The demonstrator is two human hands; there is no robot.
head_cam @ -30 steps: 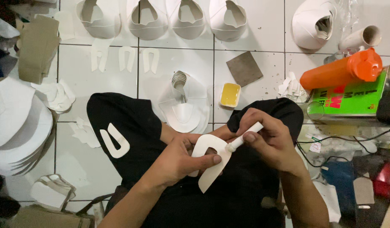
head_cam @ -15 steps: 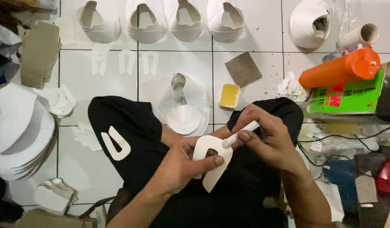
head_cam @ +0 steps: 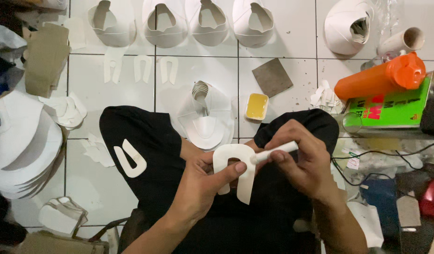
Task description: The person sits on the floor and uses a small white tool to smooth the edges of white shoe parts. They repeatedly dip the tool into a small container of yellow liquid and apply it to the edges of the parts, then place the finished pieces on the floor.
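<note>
My left hand [head_cam: 200, 186] pinches a white U-shaped cut piece [head_cam: 235, 169] over my lap, thumb on its face. My right hand [head_cam: 304, 160] holds a thin white stick-like applicator [head_cam: 273, 153] whose tip touches the right arm of the U piece. A small yellow tub of glue [head_cam: 257, 106] sits on the tiled floor just beyond my knees. Another white U-shaped piece [head_cam: 130, 159] lies on my left thigh.
Several white shoe uppers [head_cam: 179, 21] line the far tiles, with small U pieces [head_cam: 141, 68] below them. Stacks of white cut parts [head_cam: 19, 141] are at the left. An orange bottle [head_cam: 379, 77], a green can [head_cam: 391, 108] and cables lie at the right.
The U piece and both hands have shifted slightly; the applicator tip slid along the piece's right arm. Nothing was let go.
</note>
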